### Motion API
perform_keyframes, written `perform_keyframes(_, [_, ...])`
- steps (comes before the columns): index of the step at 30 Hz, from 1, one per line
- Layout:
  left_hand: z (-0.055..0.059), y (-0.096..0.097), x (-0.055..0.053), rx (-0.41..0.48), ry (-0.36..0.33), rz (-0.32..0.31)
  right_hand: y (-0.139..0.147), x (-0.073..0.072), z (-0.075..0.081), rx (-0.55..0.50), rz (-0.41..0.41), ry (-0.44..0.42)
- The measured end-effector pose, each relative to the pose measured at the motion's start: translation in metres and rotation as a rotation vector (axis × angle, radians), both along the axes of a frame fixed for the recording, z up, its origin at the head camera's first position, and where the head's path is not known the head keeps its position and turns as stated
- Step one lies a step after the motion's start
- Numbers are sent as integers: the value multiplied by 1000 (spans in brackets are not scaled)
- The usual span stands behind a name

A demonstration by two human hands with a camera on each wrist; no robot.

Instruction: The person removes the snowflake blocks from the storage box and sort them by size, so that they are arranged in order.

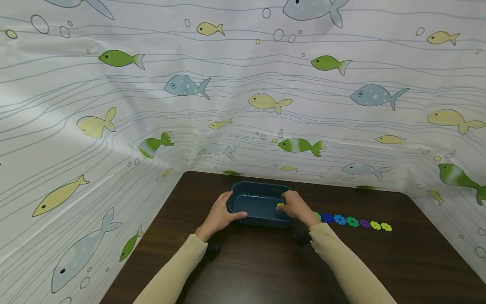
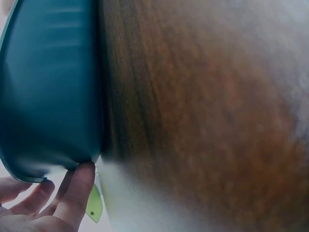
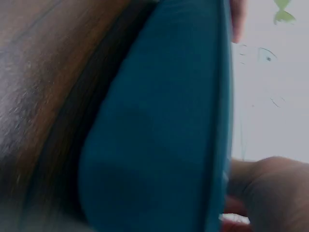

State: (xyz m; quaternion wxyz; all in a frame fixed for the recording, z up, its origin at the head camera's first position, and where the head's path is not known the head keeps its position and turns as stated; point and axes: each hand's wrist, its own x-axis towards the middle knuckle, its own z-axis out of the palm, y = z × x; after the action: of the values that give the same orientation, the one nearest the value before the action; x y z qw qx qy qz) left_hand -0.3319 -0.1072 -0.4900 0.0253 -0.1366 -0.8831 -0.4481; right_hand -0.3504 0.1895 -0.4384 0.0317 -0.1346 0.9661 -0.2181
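A blue plastic basin (image 1: 260, 221) stands on the dark wooden table. My left hand (image 1: 219, 214) holds its left end, with the thumb at the front rim. In the left wrist view, the fingertips (image 2: 82, 176) touch the basin's outer wall (image 2: 53, 96). Over the basin's right end is my right hand (image 1: 297, 207), its fingers bent down inside the rim. A small yellow flower-shaped disc (image 1: 280, 205) shows at those fingertips, pinched there. The right wrist view has the basin wall (image 3: 154, 125) covering the fingertips, with part of the right hand (image 3: 275, 188) behind it.
Right of the basin, several flower-shaped discs lie in a row, among them a dark blue disc (image 1: 327, 218), a purple disc (image 1: 364, 223) and a yellow disc (image 1: 386, 227). A fish-patterned white sheet (image 1: 243, 114) surrounds the table (image 1: 258, 266) at the back and sides.
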Motion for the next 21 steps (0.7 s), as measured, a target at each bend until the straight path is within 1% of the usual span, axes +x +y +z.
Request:
perform_keyframes(5, [0,2,0,-10,-7,2,-14,-4,-5,111,-26,-61])
perform_keyframes(8, [1,3,0,-12,-14,3,-20,-4,-5,171,-34,-65])
perform_keyframes(11, [2,3,0,-15,-16,5,-24,-4,-7,207,-47,-82])
perform_keyframes(16, [0,3,1,-17,-17,9,-30,-7,-12,204,-91,-130])
perform_keyframes(21, [1,1,1,-17,-8,14,-31,-10,-15,183,-110,-104])
